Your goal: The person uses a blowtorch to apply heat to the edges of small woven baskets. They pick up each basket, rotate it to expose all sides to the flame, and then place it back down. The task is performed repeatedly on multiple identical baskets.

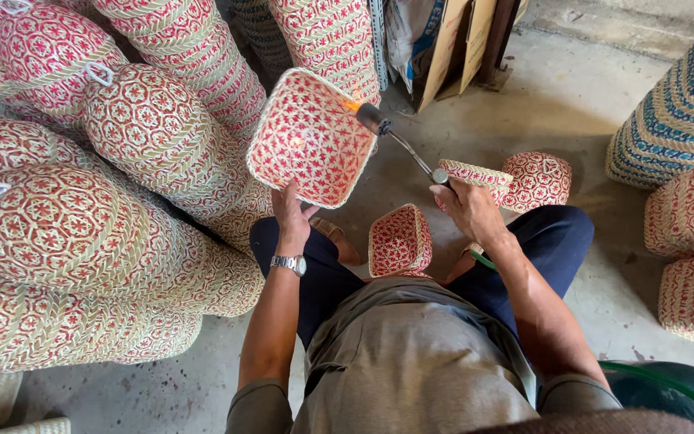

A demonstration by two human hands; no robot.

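Concrete floor [572, 88], grey and stained, runs under a seated person ringed by stacks of woven baskets.

Starting at the fingers: the left hand [289, 210] grips the lower rim of a square red-and-cream woven tray [311, 137], fingers closed on its edge and tilting its inside toward the person. The right hand [467, 207] is wrapped around the grip of a gas torch [399, 143], whose thin tube runs up toward ten o'clock from that hand; a small orange flame [353, 105] at the nozzle licks the tray's upper right rim.

By my reading, loose fibres are being singed off the rim, and the next move calls for turning the tray or sliding the flame along the edge, briefly, since the weave could scorch.

Outward, a smaller square tray [399, 239] rests between the knees, and a round lidded basket [538, 180] sits at one o'clock from the right hand. Red basket stacks [114, 209] fill nine o'clock; blue-patterned baskets [680, 112] stand at two o'clock.

Hidden: the torch's canister behind the right hand, and a green-edged object [668, 386] cut off at the lower right.
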